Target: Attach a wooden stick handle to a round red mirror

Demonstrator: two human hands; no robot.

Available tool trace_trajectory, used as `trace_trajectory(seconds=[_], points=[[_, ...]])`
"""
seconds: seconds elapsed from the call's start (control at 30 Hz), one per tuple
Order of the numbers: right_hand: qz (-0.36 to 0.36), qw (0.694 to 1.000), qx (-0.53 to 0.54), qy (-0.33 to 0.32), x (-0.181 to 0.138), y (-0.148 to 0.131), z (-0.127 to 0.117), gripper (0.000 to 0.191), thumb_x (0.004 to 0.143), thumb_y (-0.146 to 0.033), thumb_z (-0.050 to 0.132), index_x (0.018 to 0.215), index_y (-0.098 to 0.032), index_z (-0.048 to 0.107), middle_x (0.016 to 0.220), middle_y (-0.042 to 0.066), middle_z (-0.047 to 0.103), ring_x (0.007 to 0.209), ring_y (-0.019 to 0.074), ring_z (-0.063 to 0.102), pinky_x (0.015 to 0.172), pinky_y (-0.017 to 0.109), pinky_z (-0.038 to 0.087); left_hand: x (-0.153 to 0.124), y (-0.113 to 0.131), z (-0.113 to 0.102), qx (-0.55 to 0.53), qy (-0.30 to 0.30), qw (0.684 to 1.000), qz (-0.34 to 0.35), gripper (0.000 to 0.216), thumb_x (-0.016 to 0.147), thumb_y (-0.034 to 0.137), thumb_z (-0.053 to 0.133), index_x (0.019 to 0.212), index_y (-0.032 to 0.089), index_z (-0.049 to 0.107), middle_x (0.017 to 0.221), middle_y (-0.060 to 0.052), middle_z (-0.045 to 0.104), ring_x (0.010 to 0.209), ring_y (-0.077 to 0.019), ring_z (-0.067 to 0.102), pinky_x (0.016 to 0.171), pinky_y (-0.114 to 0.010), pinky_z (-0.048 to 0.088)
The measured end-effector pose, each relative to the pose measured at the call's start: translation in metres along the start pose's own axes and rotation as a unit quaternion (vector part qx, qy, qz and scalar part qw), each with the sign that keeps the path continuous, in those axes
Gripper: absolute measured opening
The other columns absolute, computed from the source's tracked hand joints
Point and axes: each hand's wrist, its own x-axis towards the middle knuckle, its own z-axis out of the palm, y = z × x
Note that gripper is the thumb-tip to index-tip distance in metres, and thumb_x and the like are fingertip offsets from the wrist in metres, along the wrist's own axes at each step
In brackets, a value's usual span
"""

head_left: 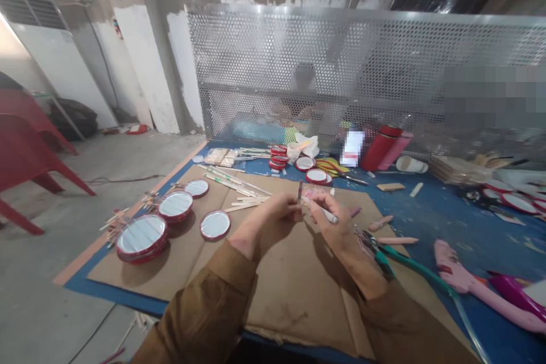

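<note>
R hand (339, 234) w/ 1 wht tube (330, 215) o/ cardbd (294, 278).

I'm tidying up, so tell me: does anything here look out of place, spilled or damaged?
A few sticks seem to lie on the floor by the near left edge of the table, odd because other sticks lie on the cardboard. It also bears a faint dark mark, perhaps a stain. I see no clear spill.

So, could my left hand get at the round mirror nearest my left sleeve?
Probably yes: the mirror lies on the cardboard with its face uncovered, though your left hand seems to be holding a thin strip.
</note>
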Motion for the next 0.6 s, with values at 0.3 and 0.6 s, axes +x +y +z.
trace_trajectory(seconds=[0.3,0.6], points=[[0.022,0.999,0.019,0.043,-0.001,0.004,0.000,0.025,0.087,-0.045,0.056,0.090,-0.021,0.065,0.070,0.002,0.066,0.063,0.0183,0.061,0.060,0.030,0.048,-0.004,0.010,-0.001,0.016,-0.016,1.000,0.003,0.025,0.085,0.017,0.054,0.060,0.014,0.058,0.051,0.001,0.052,0.055,-0.0105,0.046,0.060,-0.025,0.037],[0.039,0.986,0.048,0.155,0.006,0.009,-0.001,0.027,0.080,-0.045,0.066,0.089,-0.020,0.065,0.081,0.004,0.069,0.070,0.0180,0.061,0.064,0.030,0.050,-0.003,0.002,0.002,-0.070,-0.018,0.997,0.000,0.020,0.079,0.023,0.065,0.063,0.014,0.059,0.055,0.000,0.056,0.052,-0.0102,0.048,0.057,-0.025,0.037]])
